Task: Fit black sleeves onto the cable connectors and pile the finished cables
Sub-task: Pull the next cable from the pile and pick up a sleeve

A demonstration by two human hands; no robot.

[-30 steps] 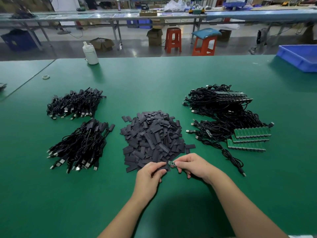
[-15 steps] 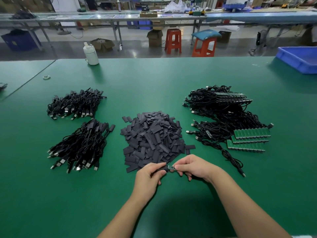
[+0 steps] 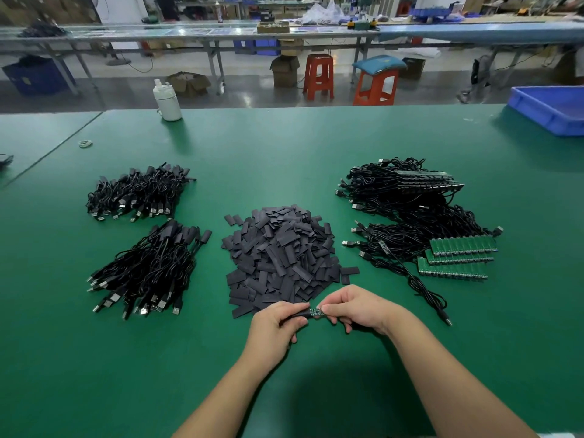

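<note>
Both hands meet just in front of a heap of flat black sleeves (image 3: 279,251) in the middle of the green table (image 3: 284,147). My left hand (image 3: 275,327) pinches a black sleeve (image 3: 300,313). My right hand (image 3: 357,308) pinches a small green connector board (image 3: 316,311), whose left end touches the sleeve's mouth. The board's black cable (image 3: 426,292) trails off to the right. Two piles of sleeved cables lie at the left, one near (image 3: 148,270) and one farther back (image 3: 139,194). Bare cables with green boards (image 3: 410,216) are stacked at the right.
A white bottle (image 3: 167,101) stands at the table's far edge. A blue bin (image 3: 550,109) sits at the far right corner. A small ring (image 3: 85,143) lies at far left. Stools, boxes and long benches stand beyond the table.
The hands have hardly shifted. The green board's end now sits slightly closer into the sleeve held by my left hand.
</note>
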